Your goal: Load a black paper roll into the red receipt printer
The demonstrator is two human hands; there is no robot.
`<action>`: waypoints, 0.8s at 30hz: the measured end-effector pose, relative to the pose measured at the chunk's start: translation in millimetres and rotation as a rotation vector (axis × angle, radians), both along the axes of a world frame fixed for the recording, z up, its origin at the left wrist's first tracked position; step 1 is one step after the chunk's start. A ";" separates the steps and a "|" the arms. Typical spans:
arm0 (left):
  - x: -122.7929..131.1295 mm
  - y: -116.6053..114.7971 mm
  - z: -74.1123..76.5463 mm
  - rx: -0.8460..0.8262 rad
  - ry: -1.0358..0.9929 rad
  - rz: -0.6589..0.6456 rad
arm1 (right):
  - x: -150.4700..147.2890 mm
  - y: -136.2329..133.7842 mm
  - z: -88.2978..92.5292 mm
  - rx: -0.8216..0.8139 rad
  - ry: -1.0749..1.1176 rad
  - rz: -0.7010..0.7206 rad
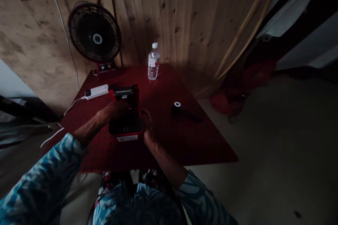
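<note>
A small red and black printer (129, 135) sits on the dark red table with its lid raised at the far side, a label on its near face. My left hand (117, 109) reaches across the opened body from the left; its fingers are lost in shadow, so what they touch cannot be made out. Along the printer's right side, my right hand (148, 126) is closed against the casing, steadying contact there. To the right lies a small roll (177, 104) with a white ring-shaped end, and a dark strip stretches from it toward the right.
A white power strip-like device (97, 91) with a cable lies left of the printer. Behind stand a dark red fan-shaped appliance (94, 35) and a clear water bottle (153, 64). The table (185, 147) ends at a slanting right edge; wooden boards rise behind it.
</note>
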State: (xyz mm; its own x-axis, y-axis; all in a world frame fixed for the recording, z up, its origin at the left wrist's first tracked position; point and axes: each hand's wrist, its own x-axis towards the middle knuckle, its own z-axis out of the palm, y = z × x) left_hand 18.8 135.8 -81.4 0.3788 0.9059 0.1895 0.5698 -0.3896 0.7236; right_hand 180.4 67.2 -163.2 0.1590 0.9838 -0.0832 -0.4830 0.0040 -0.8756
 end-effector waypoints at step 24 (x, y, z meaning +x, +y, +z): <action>-28.7 -66.8 61.4 0.137 0.107 0.097 | 4.9 -12.5 8.1 0.086 -0.091 0.029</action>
State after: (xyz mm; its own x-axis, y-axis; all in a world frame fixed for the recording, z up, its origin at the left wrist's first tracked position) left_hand -10.0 69.0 -20.0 0.3155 0.9077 0.2765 0.6801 -0.4195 0.6012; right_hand 185.3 54.7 -155.0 0.1335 0.9909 0.0150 -0.4024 0.0680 -0.9129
